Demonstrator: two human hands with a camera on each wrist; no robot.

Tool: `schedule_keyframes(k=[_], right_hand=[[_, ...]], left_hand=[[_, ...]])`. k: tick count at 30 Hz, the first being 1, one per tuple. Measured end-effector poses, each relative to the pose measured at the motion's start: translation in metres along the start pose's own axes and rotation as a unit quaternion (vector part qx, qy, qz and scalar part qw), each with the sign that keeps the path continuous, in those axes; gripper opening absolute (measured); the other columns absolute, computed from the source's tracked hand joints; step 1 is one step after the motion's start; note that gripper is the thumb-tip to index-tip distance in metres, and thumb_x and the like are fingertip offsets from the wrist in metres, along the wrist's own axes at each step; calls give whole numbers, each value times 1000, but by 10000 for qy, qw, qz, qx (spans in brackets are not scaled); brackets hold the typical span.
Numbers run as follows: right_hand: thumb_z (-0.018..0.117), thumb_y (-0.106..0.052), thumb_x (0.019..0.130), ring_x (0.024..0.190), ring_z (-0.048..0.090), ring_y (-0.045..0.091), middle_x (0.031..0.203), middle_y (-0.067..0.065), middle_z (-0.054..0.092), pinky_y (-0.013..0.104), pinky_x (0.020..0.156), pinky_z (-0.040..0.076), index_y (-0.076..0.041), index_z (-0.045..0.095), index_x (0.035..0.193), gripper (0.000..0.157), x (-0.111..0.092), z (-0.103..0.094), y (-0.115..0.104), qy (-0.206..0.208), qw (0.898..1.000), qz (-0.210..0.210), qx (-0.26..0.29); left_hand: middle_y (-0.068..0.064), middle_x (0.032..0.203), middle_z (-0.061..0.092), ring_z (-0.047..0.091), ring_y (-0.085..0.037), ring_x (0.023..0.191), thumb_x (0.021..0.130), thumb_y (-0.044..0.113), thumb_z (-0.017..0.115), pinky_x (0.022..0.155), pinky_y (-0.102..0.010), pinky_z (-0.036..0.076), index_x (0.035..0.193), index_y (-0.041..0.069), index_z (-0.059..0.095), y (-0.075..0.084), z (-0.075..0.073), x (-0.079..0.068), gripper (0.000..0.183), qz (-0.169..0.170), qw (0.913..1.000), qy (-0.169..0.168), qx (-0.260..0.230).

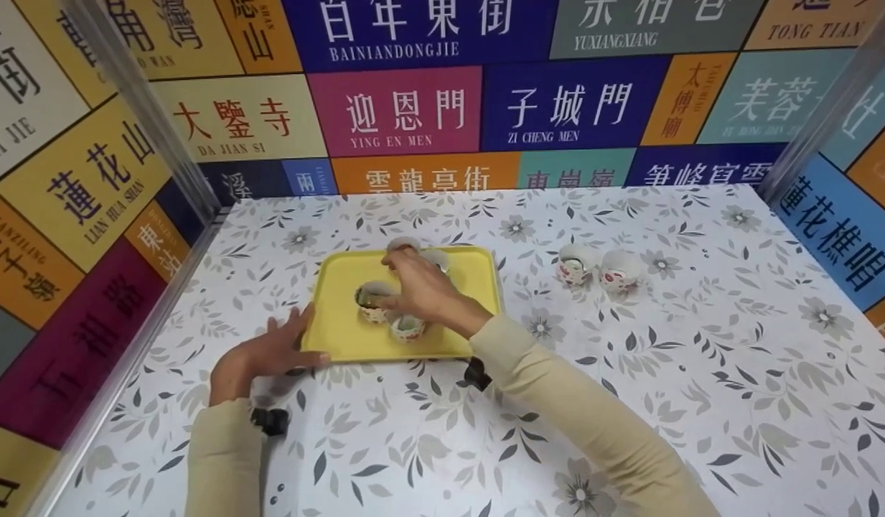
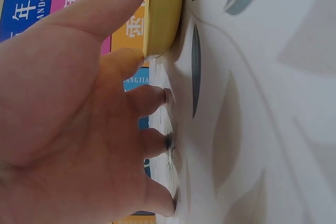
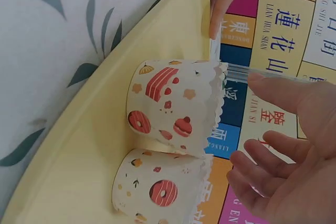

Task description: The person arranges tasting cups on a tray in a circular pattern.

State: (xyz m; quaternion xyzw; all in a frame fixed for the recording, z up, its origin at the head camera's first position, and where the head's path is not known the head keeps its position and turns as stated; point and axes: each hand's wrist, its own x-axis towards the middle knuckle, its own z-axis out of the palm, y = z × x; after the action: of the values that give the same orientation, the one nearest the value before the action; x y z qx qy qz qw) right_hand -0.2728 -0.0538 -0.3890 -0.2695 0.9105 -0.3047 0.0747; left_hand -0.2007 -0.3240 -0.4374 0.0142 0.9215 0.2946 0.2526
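Note:
A yellow tray (image 1: 334, 337) holds several paper baking cups, among them a front-left cup (image 1: 374, 313), a front cup (image 1: 408, 330), and cups at the back partly hidden by my right hand (image 1: 424, 283). That hand is over the cups, thumb apart from the fingers. In the right wrist view, its loosely bent fingers (image 3: 257, 166) hold nothing visible, close to the rim of a patterned baking cup (image 3: 170, 106). My left hand (image 1: 266, 352) is spread at the tray's front-left corner, the thumb along the tray's edge (image 2: 164, 19) and the other fingertips (image 2: 157, 98) down by the tabletop.
Two more paper baking cups, a left one (image 1: 573, 271) and a right one (image 1: 620, 273), stand side by side on the floral tabletop (image 1: 700, 402), right of the tray. Behind the table rises a panel wall (image 1: 406, 108) with coloured signs; side panels flank it.

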Motion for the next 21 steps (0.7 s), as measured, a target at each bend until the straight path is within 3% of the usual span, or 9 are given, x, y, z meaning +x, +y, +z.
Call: schedule_keyframes(k=[6,15,21], right_hand=[[81,-19,85,124,58,27,135,11,58,41,107,48,-6,57,135,57,-12,-5,9,374,9992,-64,158],[75,-15,90,122,60,29,131,10,61,41,105,50,-8,61,131,45,-34,-19,30,813,9939,-90,738],[75,-16,89,125,59,29,131,11,63,43,109,47,-6,63,129,42,-52,-33,50,1227,9899,-163,688]], left_hand=[[-14,168,-17,-25,-47,149,86,60,68,115,-74,-9,161,28,-8,0,1,0,112,-171,9998,-2,-63],[-13,168,-17,-25,-47,149,86,61,68,115,-73,-12,161,27,-8,2,0,-1,112,-191,9998,-28,-99],[-9,168,-19,-27,-46,149,85,61,68,115,-73,-13,161,30,-8,1,1,-2,112,-257,9995,-52,-185]])
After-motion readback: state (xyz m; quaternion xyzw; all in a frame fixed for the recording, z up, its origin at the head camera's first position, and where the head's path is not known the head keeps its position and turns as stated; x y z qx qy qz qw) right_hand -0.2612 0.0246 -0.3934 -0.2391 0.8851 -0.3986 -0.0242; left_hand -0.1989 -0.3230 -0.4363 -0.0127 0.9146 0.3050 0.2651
